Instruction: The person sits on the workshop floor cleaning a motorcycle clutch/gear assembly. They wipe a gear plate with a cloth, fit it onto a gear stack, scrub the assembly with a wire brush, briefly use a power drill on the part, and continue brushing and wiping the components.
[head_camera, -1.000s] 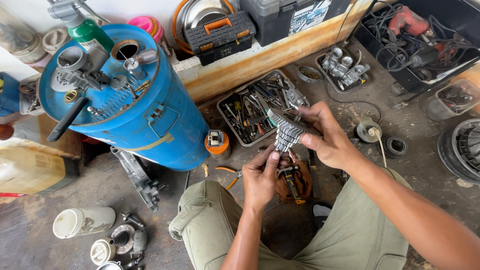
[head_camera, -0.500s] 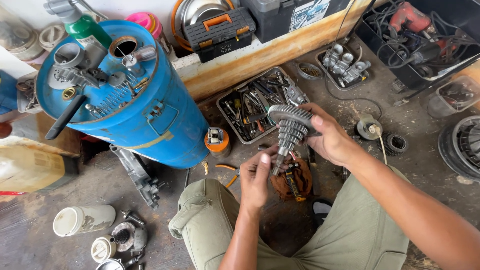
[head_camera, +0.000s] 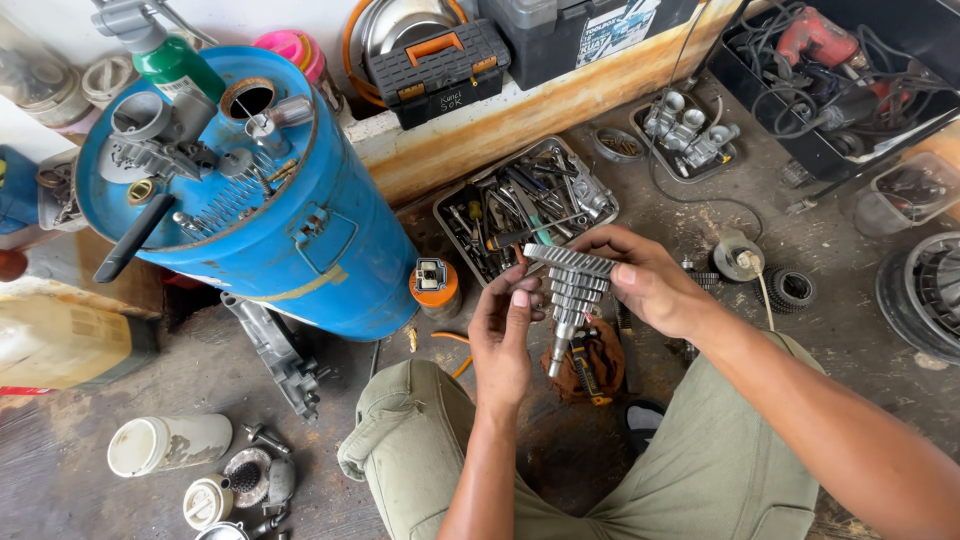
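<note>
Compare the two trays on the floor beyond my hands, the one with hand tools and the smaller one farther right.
The tool tray is larger and crowded with mixed hand tools lying in all directions; the smaller tray holds a few chunky silver metal parts. The tool tray lies just beyond the gear shaft that both hands hold; the smaller tray sits farther off, near the rusty ledge. Both are shallow metal trays on the dirty floor.
</note>
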